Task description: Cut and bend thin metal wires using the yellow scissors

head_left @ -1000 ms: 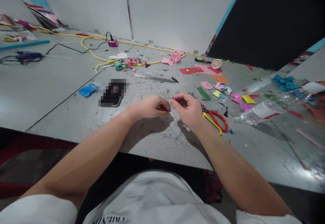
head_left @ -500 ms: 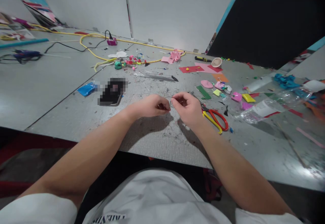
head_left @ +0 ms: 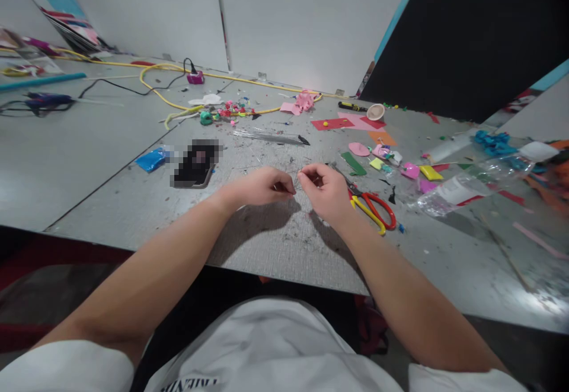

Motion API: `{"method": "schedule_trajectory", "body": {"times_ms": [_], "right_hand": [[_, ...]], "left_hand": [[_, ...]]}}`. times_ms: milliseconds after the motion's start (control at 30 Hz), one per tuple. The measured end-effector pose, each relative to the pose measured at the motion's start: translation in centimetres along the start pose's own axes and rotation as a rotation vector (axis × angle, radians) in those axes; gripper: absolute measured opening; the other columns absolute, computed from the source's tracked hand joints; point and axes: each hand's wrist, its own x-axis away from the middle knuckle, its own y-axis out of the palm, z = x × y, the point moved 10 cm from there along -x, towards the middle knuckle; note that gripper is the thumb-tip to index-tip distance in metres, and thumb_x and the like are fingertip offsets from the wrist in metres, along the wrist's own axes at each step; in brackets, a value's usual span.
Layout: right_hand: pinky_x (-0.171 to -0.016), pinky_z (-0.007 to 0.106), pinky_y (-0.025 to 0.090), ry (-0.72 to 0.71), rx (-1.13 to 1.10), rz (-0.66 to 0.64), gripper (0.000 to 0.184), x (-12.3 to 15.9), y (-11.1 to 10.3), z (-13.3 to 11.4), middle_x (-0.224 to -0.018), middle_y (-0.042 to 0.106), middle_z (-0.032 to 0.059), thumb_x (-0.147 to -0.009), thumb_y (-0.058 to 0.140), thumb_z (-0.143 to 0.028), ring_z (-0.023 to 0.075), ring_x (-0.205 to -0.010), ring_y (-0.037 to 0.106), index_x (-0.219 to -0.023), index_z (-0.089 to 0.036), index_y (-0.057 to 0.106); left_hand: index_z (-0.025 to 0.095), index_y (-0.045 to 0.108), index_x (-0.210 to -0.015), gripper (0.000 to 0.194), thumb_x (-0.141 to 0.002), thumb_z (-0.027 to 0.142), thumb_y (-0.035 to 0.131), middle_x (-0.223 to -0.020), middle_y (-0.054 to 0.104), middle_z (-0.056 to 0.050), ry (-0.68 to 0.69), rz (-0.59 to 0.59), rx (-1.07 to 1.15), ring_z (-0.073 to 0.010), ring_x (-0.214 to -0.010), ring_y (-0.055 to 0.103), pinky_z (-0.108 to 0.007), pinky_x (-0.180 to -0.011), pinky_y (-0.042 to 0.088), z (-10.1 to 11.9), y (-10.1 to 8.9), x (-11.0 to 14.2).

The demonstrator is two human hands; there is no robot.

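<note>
My left hand point(head_left: 264, 187) is closed in a pinch above the grey table point(head_left: 267, 249), near its front edge. Facing it, a narrow gap away, my right hand point(head_left: 328, 194) also pinches with thumb and forefinger. Anything between the fingertips is too thin to make out. Scissors with red and yellow handles point(head_left: 377, 209) lie just right of my right hand, their blades partly hidden behind it. Beyond both hands lies a bundle of thin, shiny wire-like strands point(head_left: 267, 136) with a dark end.
Left of my hands are a phone point(head_left: 195, 169) and a blue packet point(head_left: 151, 159). A plastic bottle point(head_left: 471, 185) lies on the right among colourful clay packets point(head_left: 430, 172) and paper scraps. A yellow cable point(head_left: 155, 89) runs along the back, near a box cutter point(head_left: 352, 106).
The whole view has shifted slightly. Both hands keep their pinched pose, close together, with hardly any movement.
</note>
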Motion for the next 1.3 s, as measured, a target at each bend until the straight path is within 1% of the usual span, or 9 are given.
{"method": "schedule_trajectory", "body": {"times_ms": [400,600,700,800,867,967,1133,1200,1300], "right_hand": [[-0.071,0.033,0.049,-0.073,0.037,-0.005,0.014,0.1,0.3,-0.9,-0.077,0.067,0.0027,-0.091,0.060,-0.031,0.0176,-0.073,0.061,-0.080,-0.022,0.061],[-0.070,0.032,0.049,-0.101,0.026,0.048,0.014,0.0,-0.2,-1.2,-0.077,0.066,0.0019,-0.091,0.059,-0.033,0.0167,-0.072,0.061,-0.080,-0.023,0.059],[-0.069,0.032,0.050,-0.067,-0.004,0.127,0.011,0.1,-1.2,-0.6,-0.079,0.067,0.0021,-0.090,0.060,-0.032,0.0166,-0.071,0.061,-0.082,-0.023,0.060],[-0.067,0.032,0.050,-0.023,-0.035,0.138,0.010,0.2,-1.4,0.2,-0.078,0.068,0.0023,-0.089,0.062,-0.031,0.0166,-0.069,0.062,-0.084,-0.023,0.062],[-0.065,0.032,0.049,-0.005,-0.047,0.100,0.010,0.2,-1.0,0.6,-0.076,0.068,0.0021,-0.088,0.063,-0.032,0.0164,-0.067,0.062,-0.083,-0.023,0.062],[-0.066,0.032,0.050,-0.014,-0.049,0.056,0.010,0.3,-0.1,0.6,-0.074,0.068,0.0013,-0.086,0.063,-0.031,0.0162,-0.065,0.062,-0.080,-0.023,0.060],[-0.063,0.030,0.048,-0.072,-0.041,0.024,0.010,0.4,0.6,-0.1,-0.070,0.065,-0.0001,-0.085,0.062,-0.029,0.0151,-0.062,0.060,-0.078,-0.023,0.059],[-0.062,0.029,0.047,-0.102,-0.013,0.019,0.009,0.4,0.6,-0.6,-0.069,0.064,-0.0001,-0.084,0.062,-0.028,0.0148,-0.062,0.059,-0.077,-0.022,0.059],[-0.065,0.030,0.047,-0.142,0.054,0.023,0.010,0.5,0.3,-1.3,-0.071,0.065,0.0010,-0.084,0.061,-0.028,0.0152,-0.065,0.059,-0.077,-0.022,0.060]], "left_hand": [[0.017,0.075,-0.091,0.016,-0.084,0.029,0.068,-0.086,0.077,-0.004,-0.019,0.043,-0.035,-0.0151,-0.077,0.067,-0.024,-0.068,0.048,-0.6,-1.7,-0.1],[0.017,0.075,-0.091,0.016,-0.084,0.031,0.070,-0.086,0.077,-0.004,-0.030,0.038,0.040,-0.0144,-0.076,0.066,-0.024,-0.068,0.048,-1.0,-1.7,-0.1],[0.016,0.073,-0.094,0.019,-0.084,0.033,0.070,-0.087,0.076,-0.006,-0.083,0.125,0.140,-0.0151,-0.078,0.067,-0.026,-0.070,0.051,-1.6,-2.5,-0.1],[0.016,0.069,-0.095,0.018,-0.087,0.032,0.066,-0.087,0.074,-0.007,-0.165,0.283,0.220,-0.0158,-0.078,0.068,-0.029,-0.074,0.054,-3.0,-4.3,0.1],[0.016,0.067,-0.095,0.015,-0.087,0.029,0.064,-0.086,0.073,-0.007,-0.273,0.423,0.127,-0.0170,-0.074,0.068,-0.031,-0.074,0.054,-4.4,-6.0,0.7],[0.016,0.069,-0.096,0.015,-0.084,0.025,0.066,-0.090,0.074,-0.011,-0.440,0.573,-0.203,-0.0240,-0.083,0.069,-0.037,-0.084,0.053,-6.0,-8.6,2.0],[0.013,0.073,-0.102,0.029,-0.082,0.034,0.072,-0.098,0.074,-0.019,-0.651,0.577,-0.419,-0.0360,-0.107,0.068,-0.042,-0.099,0.049,-8.3,-9.7,3.3],[0.011,0.072,-0.110,0.042,-0.083,0.043,0.071,-0.106,0.073,-0.021,-0.612,0.615,-0.431,-0.0367,-0.113,0.066,-0.043,-0.102,0.049,-7.8,-9.7,3.3],[0.013,0.070,-0.116,0.040,-0.087,0.039,0.063,-0.118,0.071,-0.017,-0.347,0.617,-0.304,-0.0280,-0.105,0.068,-0.041,-0.099,0.053,-5.0,-8.3,2.1]]}}
